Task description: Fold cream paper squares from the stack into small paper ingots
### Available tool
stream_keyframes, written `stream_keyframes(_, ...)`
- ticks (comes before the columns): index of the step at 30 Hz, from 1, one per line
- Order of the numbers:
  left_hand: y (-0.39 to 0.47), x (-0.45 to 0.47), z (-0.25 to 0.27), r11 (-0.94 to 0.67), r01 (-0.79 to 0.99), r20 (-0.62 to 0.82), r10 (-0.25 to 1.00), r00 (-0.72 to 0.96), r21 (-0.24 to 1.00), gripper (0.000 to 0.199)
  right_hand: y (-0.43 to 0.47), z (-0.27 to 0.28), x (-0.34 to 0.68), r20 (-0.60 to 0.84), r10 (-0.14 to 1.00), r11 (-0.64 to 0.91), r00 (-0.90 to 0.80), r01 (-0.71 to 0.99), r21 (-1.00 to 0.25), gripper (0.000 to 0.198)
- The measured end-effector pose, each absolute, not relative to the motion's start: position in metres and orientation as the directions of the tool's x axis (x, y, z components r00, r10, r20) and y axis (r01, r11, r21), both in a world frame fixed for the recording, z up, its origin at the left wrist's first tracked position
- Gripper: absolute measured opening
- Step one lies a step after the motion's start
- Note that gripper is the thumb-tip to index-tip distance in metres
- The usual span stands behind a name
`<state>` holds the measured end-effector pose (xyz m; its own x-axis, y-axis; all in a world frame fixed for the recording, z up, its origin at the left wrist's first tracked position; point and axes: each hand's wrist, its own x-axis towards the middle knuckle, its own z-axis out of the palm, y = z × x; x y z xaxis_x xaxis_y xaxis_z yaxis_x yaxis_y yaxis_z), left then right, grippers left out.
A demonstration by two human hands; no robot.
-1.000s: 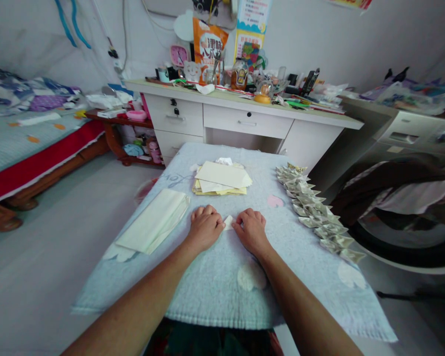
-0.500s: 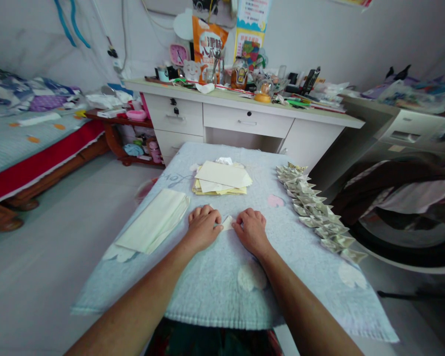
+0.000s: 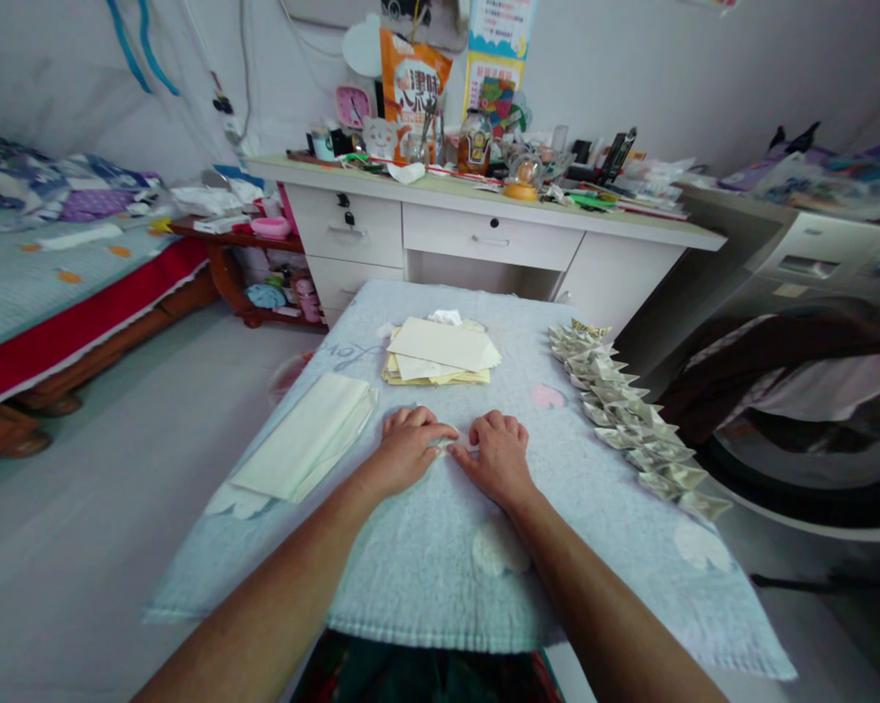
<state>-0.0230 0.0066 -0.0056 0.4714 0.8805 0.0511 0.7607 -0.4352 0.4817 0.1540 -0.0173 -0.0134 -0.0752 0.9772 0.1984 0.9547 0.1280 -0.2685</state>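
A small folded piece of pale paper (image 3: 445, 443) lies on the cloth-covered table between my two hands, mostly hidden by fingers. My left hand (image 3: 410, 451) pinches it from the left, with the thumb and index finger stretched over it and the other fingers curled. From the right, my right hand (image 3: 499, 455) has its thumb at the paper's edge, its fingers bent down onto the cloth. Just beyond the hands sits a stack of cream and yellow paper sheets (image 3: 440, 349). Left of my left hand lies a thicker pile of folded pale paper (image 3: 306, 436).
Rows of pointed folded paper pieces (image 3: 634, 420) run along the table's right side. A blue patterned cloth (image 3: 410, 586) covers the table. Behind it stands a white desk (image 3: 483, 234) crowded with jars and bags. A washing machine (image 3: 798, 264) is at right, a bed (image 3: 65, 283) at left.
My left thumb and index finger have stretched right over the small paper, covering more of it. My right thumb has shifted slightly, and the view has moved a little.
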Motion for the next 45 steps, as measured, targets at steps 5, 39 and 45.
stream_keyframes(5, 0.008, -0.025, -0.007, -0.439, 0.759, 0.041, 0.876, 0.481, 0.482, 0.038, -0.018, -0.012, 0.153, 0.211, 0.975, 0.131, -0.075, 0.955, -0.266, 0.042)
stream_keyframes(39, 0.012, -0.012, -0.011, -0.382, 0.797, 0.077, 0.916, 0.394, 0.467, 0.023, -0.014, -0.008, 0.176, 0.125, 0.992, 0.017, 0.016, 0.966, -0.257, 0.042)
stream_keyframes(45, 0.012, -0.013, -0.010, -0.386, 0.798, 0.064, 0.912, 0.404, 0.462, 0.024, -0.013, -0.005, 0.186, 0.074, 0.997, -0.003, 0.025, 0.960, -0.281, 0.040)
